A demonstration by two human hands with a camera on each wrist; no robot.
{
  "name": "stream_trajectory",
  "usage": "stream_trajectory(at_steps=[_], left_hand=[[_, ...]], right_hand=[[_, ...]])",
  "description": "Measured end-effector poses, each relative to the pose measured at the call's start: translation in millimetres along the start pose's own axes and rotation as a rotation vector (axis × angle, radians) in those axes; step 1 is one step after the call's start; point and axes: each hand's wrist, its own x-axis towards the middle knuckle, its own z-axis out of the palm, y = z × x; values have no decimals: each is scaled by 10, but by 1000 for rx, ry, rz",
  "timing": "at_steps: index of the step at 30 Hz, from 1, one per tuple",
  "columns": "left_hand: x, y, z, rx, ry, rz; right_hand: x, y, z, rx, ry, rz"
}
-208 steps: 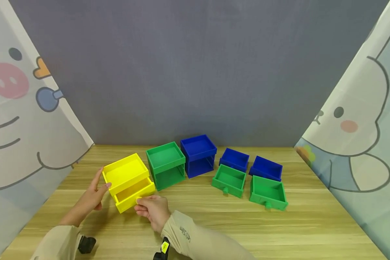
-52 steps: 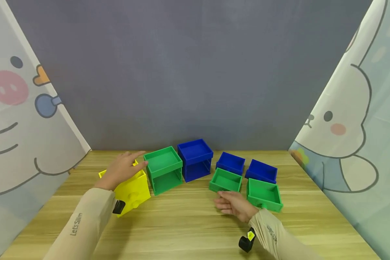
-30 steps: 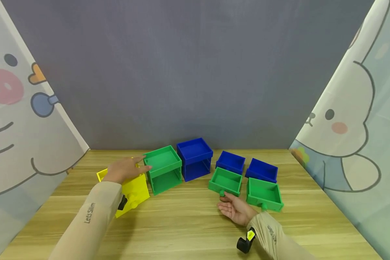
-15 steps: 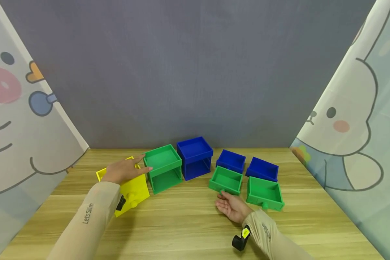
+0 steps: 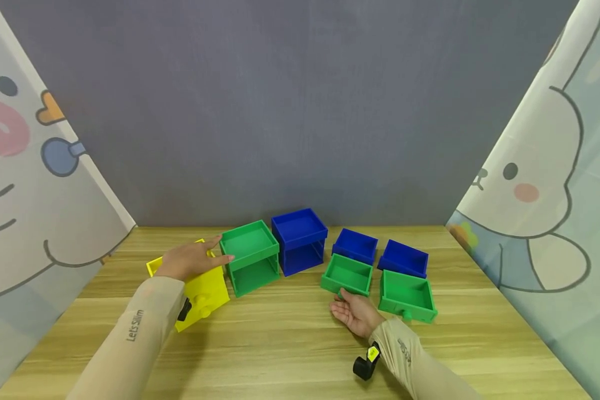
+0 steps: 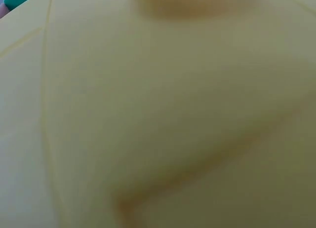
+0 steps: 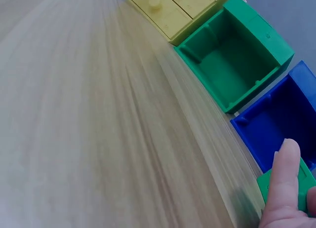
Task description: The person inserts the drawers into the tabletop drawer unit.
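Note:
My left hand (image 5: 187,262) reaches over the yellow cabinet (image 5: 212,291), thumb and forefinger spread at the left side of the green cabinet (image 5: 250,243). Both of that cabinet's slots stand without drawers. At the front of the left green drawer (image 5: 348,273), my right hand (image 5: 358,315) pinches the knob, which the thumb hides; the other fingers curl loosely below. The right wrist view has my right hand (image 7: 284,193) over the green drawer (image 7: 263,185), with the green cabinet (image 7: 261,35) further up. Blurred yellow fills most of the left wrist view.
Beside the green cabinet stands a blue cabinet (image 5: 300,229) with an open front. Behind the held drawer and a second green drawer (image 5: 407,294) lie two blue drawers (image 5: 357,244). A grey backdrop (image 5: 300,111) rises behind the wooden table (image 5: 280,344).
The yellow drawer, earlier pulled partly out, is now in its cabinet. My left hand has moved right to the green cabinet, my right hand to the left green drawer's knob.

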Motion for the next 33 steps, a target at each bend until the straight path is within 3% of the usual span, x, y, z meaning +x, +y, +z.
stream_trajectory(at_steps=[6, 14, 19, 33], left_hand=[[-16, -11, -4, -6, -9, -9], [-27, 5, 37, -32, 26, 27], [-48, -2, 34, -51, 18, 28], [-41, 25, 21, -123, -20, 15]], right_hand=[[-18, 15, 13, -57, 25, -51], [-57, 53, 8, -155, 13, -65], [-56, 79, 55, -254, -9, -73], [-60, 141, 208, -338, -89, -60]])
